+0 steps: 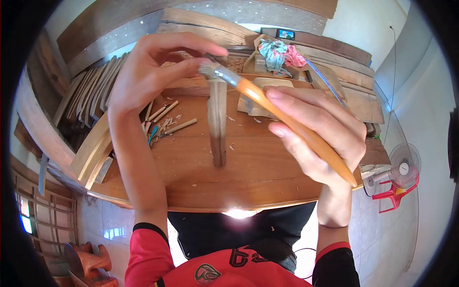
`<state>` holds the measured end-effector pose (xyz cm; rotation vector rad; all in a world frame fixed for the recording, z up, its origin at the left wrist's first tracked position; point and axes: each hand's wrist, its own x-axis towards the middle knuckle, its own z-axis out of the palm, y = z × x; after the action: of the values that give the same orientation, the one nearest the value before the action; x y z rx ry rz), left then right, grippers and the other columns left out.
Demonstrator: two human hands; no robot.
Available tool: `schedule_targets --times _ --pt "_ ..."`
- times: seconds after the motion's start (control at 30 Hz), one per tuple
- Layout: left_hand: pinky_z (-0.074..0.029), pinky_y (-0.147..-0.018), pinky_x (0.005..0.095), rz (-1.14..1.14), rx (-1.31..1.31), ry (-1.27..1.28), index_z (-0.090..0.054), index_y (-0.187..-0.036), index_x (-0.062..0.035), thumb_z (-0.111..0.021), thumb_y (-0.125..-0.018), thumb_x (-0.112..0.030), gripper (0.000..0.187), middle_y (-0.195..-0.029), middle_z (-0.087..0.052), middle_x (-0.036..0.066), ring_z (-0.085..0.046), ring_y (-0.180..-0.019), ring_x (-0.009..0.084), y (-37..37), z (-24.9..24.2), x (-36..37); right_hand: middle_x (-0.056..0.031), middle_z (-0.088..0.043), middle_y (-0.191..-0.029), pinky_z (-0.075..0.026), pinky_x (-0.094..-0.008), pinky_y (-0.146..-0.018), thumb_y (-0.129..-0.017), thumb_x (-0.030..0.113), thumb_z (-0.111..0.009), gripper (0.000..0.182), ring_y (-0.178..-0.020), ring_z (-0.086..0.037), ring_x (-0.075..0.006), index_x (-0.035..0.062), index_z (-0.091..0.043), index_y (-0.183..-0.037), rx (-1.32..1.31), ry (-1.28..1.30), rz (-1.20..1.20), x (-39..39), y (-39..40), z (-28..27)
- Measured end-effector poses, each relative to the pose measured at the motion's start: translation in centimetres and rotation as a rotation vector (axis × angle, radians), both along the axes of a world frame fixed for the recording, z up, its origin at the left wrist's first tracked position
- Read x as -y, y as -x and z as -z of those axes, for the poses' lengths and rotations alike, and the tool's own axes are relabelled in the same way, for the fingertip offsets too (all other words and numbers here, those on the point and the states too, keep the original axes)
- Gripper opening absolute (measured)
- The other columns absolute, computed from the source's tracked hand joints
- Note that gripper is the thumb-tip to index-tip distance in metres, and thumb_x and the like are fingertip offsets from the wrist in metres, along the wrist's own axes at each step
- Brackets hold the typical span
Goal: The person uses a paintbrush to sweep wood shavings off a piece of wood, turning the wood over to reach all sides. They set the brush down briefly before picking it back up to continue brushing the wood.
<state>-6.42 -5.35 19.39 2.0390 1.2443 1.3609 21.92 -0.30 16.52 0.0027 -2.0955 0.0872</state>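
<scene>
Orange-handled brush (287, 118) by a slim grey-brown wooden strip (217, 119)

The strip is nearly upright, its top between the thumb and finger of my left hand (148, 71), its face streaked. I hold the brush aslant in my right hand (330, 131), pale bristles and silvery ferrule by the strip's top, handle tapering down rightward.

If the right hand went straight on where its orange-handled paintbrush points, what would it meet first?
Probably the upper end of the narrow brown wooden strip, overlapped in view by the paintbrush in the right hand; the left hand lies close by. Depth and contact are unclear.
</scene>
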Motion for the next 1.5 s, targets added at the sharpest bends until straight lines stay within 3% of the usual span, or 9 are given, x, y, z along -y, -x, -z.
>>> schedule_targets --times 0.07,0.17,0.33,0.47,0.57,0.73,0.9,1.17,1.5 --pt "-0.053 -0.084 0.0259 -0.024 0.031 -0.01 -0.077 -0.109 -0.0022 -0.073 -0.09 -0.005 0.019 -0.112 -0.076 0.005 -0.068 -0.096 0.0114 0.6 0.3 -0.1 -0.0143 -0.075 -0.104 -0.063 -0.033 -0.071 -0.076 0.006 -0.084 0.037 -0.087 -0.075 -0.0255 0.0028 -0.076 -0.111 -0.073 -0.084 0.02 0.1 0.5 0.4" --pt "-0.055 -0.094 0.0332 -0.002 -0.024 -0.032 -0.074 -0.105 0.0039 -0.071 -0.089 0.001 0.017 -0.116 -0.072 0.017 -0.069 -0.106 0.0208 1.8 0.2 0.0 -0.0135 -0.074 -0.107 -0.064 -0.0332 -0.076 -0.076 0.012 -0.082 0.037 -0.093 -0.074 -0.0256 0.0034 -0.076 -0.112 -0.075 -0.203 0.056 0.3 1.5 4.0" --pt "-0.055 -0.094 0.0325 -0.046 -0.021 -0.075 -0.075 -0.106 0.0018 -0.068 -0.092 0.002 0.016 -0.115 -0.072 0.016 -0.068 -0.108 0.0203 2.8 0.3 -0.1 -0.0107 -0.068 -0.122 -0.062 -0.0337 -0.084 -0.079 0.016 -0.07 0.042 -0.115 -0.066 -0.0255 0.0031 -0.071 -0.119 0.23 -0.223 0.068 1.7 1.2 11.0" --pt "-0.054 -0.094 0.0313 -0.012 0.005 -0.042 -0.075 -0.107 0.0007 -0.067 -0.092 0.003 0.017 -0.118 -0.073 0.015 -0.067 -0.109 0.0196 3.4 0.3 0.0 -0.0048 -0.062 -0.127 -0.059 -0.031 -0.074 -0.079 0.018 -0.069 0.048 -0.116 -0.061 -0.018 0.005 -0.065 -0.126 0.436 -0.146 0.012 2.9 0.5 14.2" --pt "-0.054 -0.094 0.0311 0.008 -0.008 -0.049 -0.076 -0.107 -0.0001 -0.066 -0.092 0.004 0.018 -0.12 -0.072 0.016 -0.067 -0.11 0.0195 2.7 0.1 0.3 -0.0026 -0.068 -0.116 -0.059 -0.0312 -0.07 -0.081 0.019 -0.072 0.044 -0.104 -0.066 -0.0154 0.0084 -0.069 -0.123 0.617 0.011 -0.052 2.7 -0.3 13.0" --pt "-0.053 -0.095 0.0321 0.027 0.01 -0.043 -0.075 -0.107 -0.0001 -0.066 -0.092 0.005 0.019 -0.121 -0.072 0.017 -0.067 -0.112 0.0201 1.9 0.1 0.5 -0.0033 -0.075 -0.092 -0.058 -0.0318 -0.059 -0.082 0.017 -0.08 0.034 -0.074 -0.07 -0.0165 0.0121 -0.075 -0.115 0.065 0.043 -0.148 -0.9 1.7 6.5" --pt "-0.053 -0.095 0.0317 0.04 -0.008 -0.064 -0.073 -0.11 0.0008 -0.063 -0.095 0.001 0.018 -0.124 -0.071 0.016 -0.067 -0.113 0.0202 2.3 0.5 -0.2 -0.0056 -0.075 -0.108 -0.062 -0.0289 -0.064 -0.08 0.015 -0.081 0.035 -0.091 -0.074 -0.0207 0.0101 -0.075 -0.114 -0.27 -0.286 -0.13 -4.2 3.7 2.9" --pt "-0.052 -0.08 0.0257 -0.252 -0.113 -0.072 -0.075 -0.115 -0.0046 -0.066 -0.098 -0.011 0.02 -0.106 -0.074 0.005 -0.067 -0.091 0.0092 1.3 0.6 -0.9 -0.008 -0.071 -0.125 -0.063 -0.031 -0.074 -0.083 0.009 -0.074 0.035 -0.115 -0.068 -0.0258 0.0101 -0.074 -0.118 0.018 -0.275 -0.113 -6.5 2.8 13.3" --pt "-0.049 -0.078 0.0261 -0.374 -0.184 -0.079 -0.075 -0.117 -0.0088 -0.067 -0.099 -0.021 0.023 -0.097 -0.072 0.0 -0.065 -0.085 0.0093 1.6 1.7 -3.2 -0.0054 -0.074 -0.098 -0.058 -0.0358 -0.065 -0.078 0.01 -0.082 0.027 -0.084 -0.071 -0.0242 0.0078 -0.075 -0.104 0.267 0.079 -0.333 -4.3 1.3 12.9"
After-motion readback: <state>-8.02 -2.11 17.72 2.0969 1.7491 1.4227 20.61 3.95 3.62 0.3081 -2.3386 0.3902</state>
